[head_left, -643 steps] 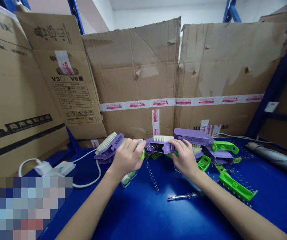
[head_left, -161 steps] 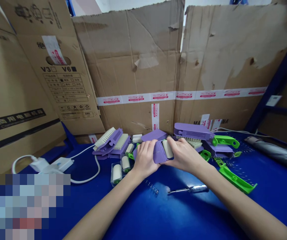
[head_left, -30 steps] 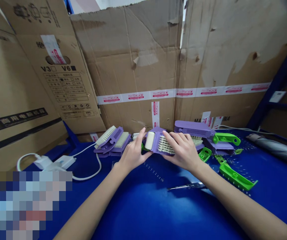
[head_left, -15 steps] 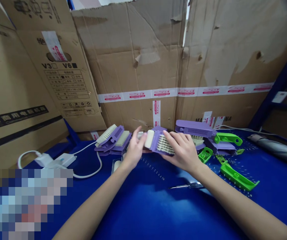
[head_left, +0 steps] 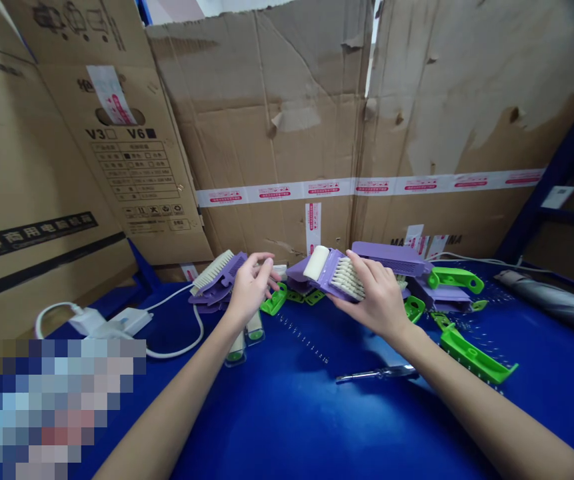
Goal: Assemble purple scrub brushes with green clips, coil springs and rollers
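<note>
My right hand [head_left: 374,290] grips a purple brush head [head_left: 335,263] with cream bristles and a white roller [head_left: 317,263] at its left end. The roller end is raised and tilted. My left hand [head_left: 253,283] is off the brush head, its fingers curled and partly apart, with nothing visible in them. It is nearest to a green part [head_left: 275,300] and to purple brush pieces [head_left: 218,279] at the left. Two clear-cased rollers with green ends [head_left: 255,328] lie below my left hand. A screwdriver [head_left: 377,374] rests beside my right forearm.
Small screws [head_left: 303,338] lie in a row mid-table. Green handles [head_left: 477,353] and purple parts [head_left: 391,258] are at the right. A white adapter and cable [head_left: 129,321] sit left. Cardboard [head_left: 277,133] stands behind, and a grey wrapped roll [head_left: 551,293] lies far right.
My left hand has let go of the brush head and moved left. My right hand has shifted slightly right with it, tilting the roller end up. Green parts and cased rollers are now uncovered.
</note>
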The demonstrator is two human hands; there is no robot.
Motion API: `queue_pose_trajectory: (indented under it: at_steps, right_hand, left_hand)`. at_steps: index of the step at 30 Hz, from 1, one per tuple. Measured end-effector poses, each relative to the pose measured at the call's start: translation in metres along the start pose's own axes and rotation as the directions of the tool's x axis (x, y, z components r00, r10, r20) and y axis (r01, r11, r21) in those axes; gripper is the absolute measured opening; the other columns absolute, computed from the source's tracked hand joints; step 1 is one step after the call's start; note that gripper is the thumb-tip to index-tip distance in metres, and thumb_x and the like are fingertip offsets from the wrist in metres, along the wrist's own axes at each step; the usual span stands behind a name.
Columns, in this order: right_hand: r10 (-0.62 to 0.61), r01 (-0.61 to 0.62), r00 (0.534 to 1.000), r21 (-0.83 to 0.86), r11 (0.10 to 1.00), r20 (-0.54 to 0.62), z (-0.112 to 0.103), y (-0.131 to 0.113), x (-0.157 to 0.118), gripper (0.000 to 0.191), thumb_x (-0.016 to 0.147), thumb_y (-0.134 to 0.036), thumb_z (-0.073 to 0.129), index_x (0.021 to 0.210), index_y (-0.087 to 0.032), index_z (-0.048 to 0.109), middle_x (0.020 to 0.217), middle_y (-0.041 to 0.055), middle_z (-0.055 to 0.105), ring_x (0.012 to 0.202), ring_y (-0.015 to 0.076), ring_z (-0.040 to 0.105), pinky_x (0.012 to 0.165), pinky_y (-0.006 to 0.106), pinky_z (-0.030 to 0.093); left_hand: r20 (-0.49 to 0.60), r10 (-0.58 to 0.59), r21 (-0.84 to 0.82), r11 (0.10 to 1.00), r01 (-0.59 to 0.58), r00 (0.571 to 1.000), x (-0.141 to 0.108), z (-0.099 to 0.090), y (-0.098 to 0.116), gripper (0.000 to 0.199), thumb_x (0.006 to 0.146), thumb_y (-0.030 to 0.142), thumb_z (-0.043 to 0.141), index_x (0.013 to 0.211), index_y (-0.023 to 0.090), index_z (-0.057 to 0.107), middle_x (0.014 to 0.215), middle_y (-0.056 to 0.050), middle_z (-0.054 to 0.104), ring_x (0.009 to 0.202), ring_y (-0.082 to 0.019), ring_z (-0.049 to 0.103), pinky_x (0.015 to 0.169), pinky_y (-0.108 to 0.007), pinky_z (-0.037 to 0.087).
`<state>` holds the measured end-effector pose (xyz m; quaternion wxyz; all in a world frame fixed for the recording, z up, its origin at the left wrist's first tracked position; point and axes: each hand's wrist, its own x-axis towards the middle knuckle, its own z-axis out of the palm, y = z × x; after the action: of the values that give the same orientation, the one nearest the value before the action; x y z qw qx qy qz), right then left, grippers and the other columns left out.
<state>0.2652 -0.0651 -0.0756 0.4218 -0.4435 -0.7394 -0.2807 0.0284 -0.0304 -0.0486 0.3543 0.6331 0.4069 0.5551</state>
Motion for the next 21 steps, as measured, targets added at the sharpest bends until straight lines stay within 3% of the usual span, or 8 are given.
queue_pose_trajectory:
  at_steps: [3,6,9,11,13,17,19,21]
  right_hand:
    - [-0.020,0.020,1.000,-0.035,0.999,0.009,0.000,-0.001,0.000,0.069,0.078,-0.043,0.058,0.136,-0.015,0.034,0.113,0.0148,0.057,0.096,0.0279,0.053,0.077,0.038,0.037]
    - [-0.050,0.054,0.997,-0.075,0.996,0.051,-0.001,-0.003,0.000,0.067,0.078,-0.041,0.057,0.136,-0.015,0.035,0.112,0.0147,0.057,0.096,0.0278,0.052,0.078,0.038,0.035]
    - [-0.065,0.076,0.993,-0.117,0.990,0.094,0.000,-0.004,0.000,0.064,0.078,-0.039,0.056,0.134,-0.014,0.038,0.111,0.0145,0.057,0.095,0.0277,0.051,0.078,0.039,0.033]
    - [-0.058,0.071,0.993,-0.131,0.989,0.101,0.000,-0.003,0.000,0.064,0.078,-0.039,0.056,0.135,-0.014,0.038,0.110,0.0146,0.057,0.095,0.0279,0.051,0.078,0.038,0.032]
    - [-0.055,0.067,0.994,-0.131,0.989,0.096,0.001,-0.002,0.000,0.066,0.078,-0.039,0.056,0.136,-0.015,0.036,0.110,0.0147,0.057,0.095,0.0284,0.050,0.078,0.038,0.032]
    - [-0.063,0.076,0.993,-0.123,0.989,0.100,0.001,-0.002,-0.001,0.066,0.078,-0.039,0.057,0.136,-0.015,0.036,0.111,0.0147,0.057,0.096,0.0283,0.050,0.079,0.038,0.031]
    - [-0.066,0.079,0.992,-0.126,0.989,0.111,0.001,-0.003,-0.001,0.064,0.078,-0.038,0.056,0.135,-0.014,0.038,0.112,0.0146,0.057,0.097,0.0278,0.050,0.080,0.038,0.031]
    - [-0.070,0.083,0.991,-0.119,0.989,0.113,0.000,-0.005,-0.002,0.063,0.079,-0.038,0.056,0.135,-0.014,0.039,0.113,0.0145,0.057,0.097,0.0275,0.050,0.081,0.038,0.031]
  left_hand:
    - [0.032,0.231,0.111,0.966,-0.233,0.972,-0.007,0.005,0.004,0.039,0.084,0.038,0.051,0.116,0.017,0.047,0.107,-0.013,0.062,0.098,-0.022,0.061,0.073,-0.034,0.054]
    - [0.156,0.350,0.182,0.909,-0.375,0.924,-0.019,0.015,0.014,0.053,0.084,0.036,0.052,0.132,0.020,0.036,0.134,-0.015,0.046,0.125,-0.026,0.042,0.098,-0.045,0.040]
    - [0.172,0.325,-0.024,0.945,-0.326,0.930,-0.026,0.021,0.024,0.046,0.088,0.039,0.043,0.127,0.014,0.043,0.092,-0.012,0.068,0.103,-0.025,0.060,0.088,-0.044,0.047]
    - [0.057,0.309,-0.216,0.932,-0.291,0.949,-0.026,0.019,0.027,0.039,0.092,0.039,0.033,0.112,0.012,0.053,0.051,-0.001,0.058,0.070,-0.021,0.066,0.074,-0.039,0.052]
    - [-0.078,0.298,-0.278,0.910,-0.308,0.951,-0.024,0.016,0.026,0.036,0.092,0.038,0.033,0.099,0.013,0.058,0.039,0.005,0.045,0.052,-0.017,0.060,0.064,-0.033,0.052]
    - [-0.089,0.343,-0.072,0.934,-0.350,0.935,-0.025,0.014,0.019,0.029,0.090,0.037,0.039,0.096,0.015,0.058,0.055,0.000,0.059,0.061,-0.015,0.061,0.067,-0.030,0.050]
    - [0.009,0.425,0.091,0.901,-0.424,0.905,-0.028,0.016,0.017,0.030,0.089,0.035,0.041,0.108,0.016,0.054,0.084,-0.006,0.067,0.081,-0.018,0.063,0.078,-0.034,0.049]
    - [0.187,0.538,0.249,0.783,-0.570,0.822,-0.031,0.020,0.015,0.040,0.085,0.035,0.046,0.121,0.018,0.047,0.114,-0.011,0.061,0.105,-0.022,0.057,0.091,-0.039,0.044]
